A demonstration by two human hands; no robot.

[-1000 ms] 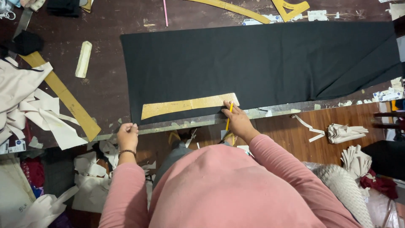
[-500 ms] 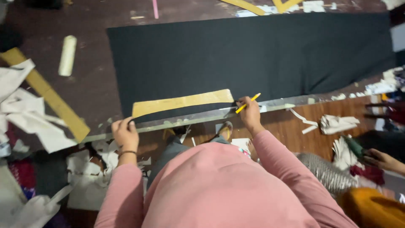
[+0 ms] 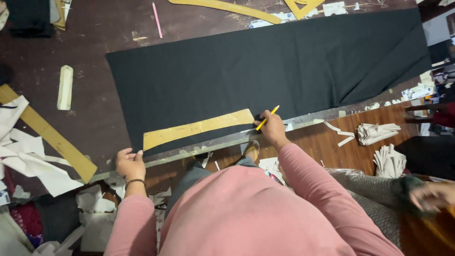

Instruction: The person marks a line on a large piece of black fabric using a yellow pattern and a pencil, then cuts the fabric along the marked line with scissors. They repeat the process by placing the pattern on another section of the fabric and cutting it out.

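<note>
A long black cloth (image 3: pixel 265 71) lies flat across a dark brown table (image 3: pixel 85 57). On its near edge rests a curved tan pattern strip (image 3: pixel 196 128). My right hand (image 3: pixel 270 128) grips a yellow pencil (image 3: pixel 267 118), tip down at the strip's right end on the cloth. My left hand (image 3: pixel 129 163) presses the cloth's near left corner at the table edge, fingers curled, holding nothing.
A long wooden ruler (image 3: pixel 45 132) and white paper scraps (image 3: pixel 23 161) lie at the left. A pale chalk block (image 3: pixel 65 87), a pink pencil (image 3: pixel 157 20) and tan curved templates (image 3: pixel 232 7) sit farther back. Another person's hand (image 3: pixel 433 196) shows at lower right. Folded paper (image 3: pixel 379 132) lies on the wooden floor.
The view has shifted right and nearer. My right hand stays at the strip's right end with the pencil tilting. Another person's hand has come in at lower right.
</note>
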